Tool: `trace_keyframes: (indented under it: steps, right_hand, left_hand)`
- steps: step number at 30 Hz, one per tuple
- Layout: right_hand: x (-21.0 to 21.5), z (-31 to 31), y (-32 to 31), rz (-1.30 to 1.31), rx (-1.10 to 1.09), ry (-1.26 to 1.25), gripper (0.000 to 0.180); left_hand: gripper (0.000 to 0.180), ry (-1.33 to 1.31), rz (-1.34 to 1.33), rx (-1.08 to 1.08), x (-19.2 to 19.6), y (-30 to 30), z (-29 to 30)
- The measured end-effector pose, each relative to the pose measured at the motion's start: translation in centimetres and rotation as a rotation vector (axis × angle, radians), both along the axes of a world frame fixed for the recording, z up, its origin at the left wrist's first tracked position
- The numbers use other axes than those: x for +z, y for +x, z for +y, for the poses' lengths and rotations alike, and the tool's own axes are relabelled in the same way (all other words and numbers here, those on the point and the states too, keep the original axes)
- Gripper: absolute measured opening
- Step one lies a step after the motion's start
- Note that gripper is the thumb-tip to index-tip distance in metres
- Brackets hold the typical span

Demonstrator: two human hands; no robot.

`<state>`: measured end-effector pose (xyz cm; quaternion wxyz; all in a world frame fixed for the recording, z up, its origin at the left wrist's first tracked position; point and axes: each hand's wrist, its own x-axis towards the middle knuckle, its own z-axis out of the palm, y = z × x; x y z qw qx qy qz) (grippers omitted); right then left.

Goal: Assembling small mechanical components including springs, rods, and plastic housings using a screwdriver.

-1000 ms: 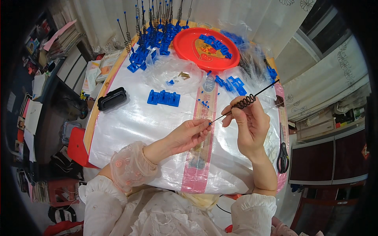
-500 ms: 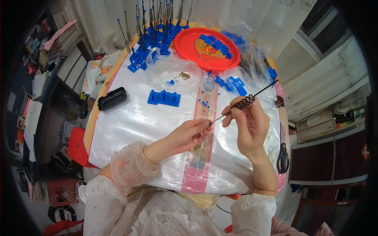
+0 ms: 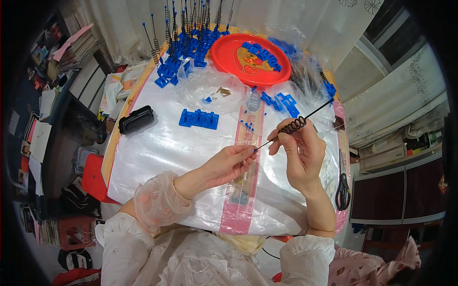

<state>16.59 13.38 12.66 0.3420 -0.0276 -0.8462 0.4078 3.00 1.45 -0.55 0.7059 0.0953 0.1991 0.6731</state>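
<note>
Between my hands runs a black coil spring with long straight ends (image 3: 292, 125), slanting up to the right above the table. My left hand (image 3: 234, 161) pinches its lower left end, where a small blue tip shows at the fingertips. Around the coil, the fingers and thumb of my right hand (image 3: 305, 155) are closed. The spring's other straight end sticks out past that hand. Just beyond my hands lie several tiny blue caps (image 3: 247, 126). A row of blue plastic clips (image 3: 199, 119) sits farther left on the white woven sheet (image 3: 162, 152).
Upright black springs on blue bases (image 3: 186, 43) crowd the far left corner. A red round tray (image 3: 224, 64) holds blue pieces. Clear plastic bags (image 3: 191, 90) hold small brass pins (image 3: 223, 91). A black case (image 3: 136, 120) lies at left, black scissors (image 3: 342, 193) at the right edge.
The spring and my right hand have shifted very slightly left; both hands keep their hold. Pink patterned cloth at the lower right now shows more.
</note>
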Motion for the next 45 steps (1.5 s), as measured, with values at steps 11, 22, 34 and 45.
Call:
trace_keyframes:
  steps: [11, 22, 34, 45]
  right_hand:
    - [-0.1, -0.1, -0.2, -0.002, 0.002, 0.002, 0.008]
    - [-0.3, -0.1, -0.3, 0.002, 0.004, 0.000, 0.008]
    - [0.1, -0.3, 0.0, 0.104, -0.054, -0.055, 0.007]
    - [2.8, 1.7, 0.8, 0.288, -0.103, -0.359, 0.009]
  left_hand:
    - [0.019, 0.002, 0.007, 0.004, 0.0, 0.0, -0.1]
    - [0.018, 0.001, -0.001, 0.016, -0.1, 0.1, 0.0]
    - [0.017, -0.026, -0.016, 0.005, 0.1, 0.0, 0.0]
    - [0.017, -0.078, 0.156, 0.110, 1.3, 0.3, 0.0]
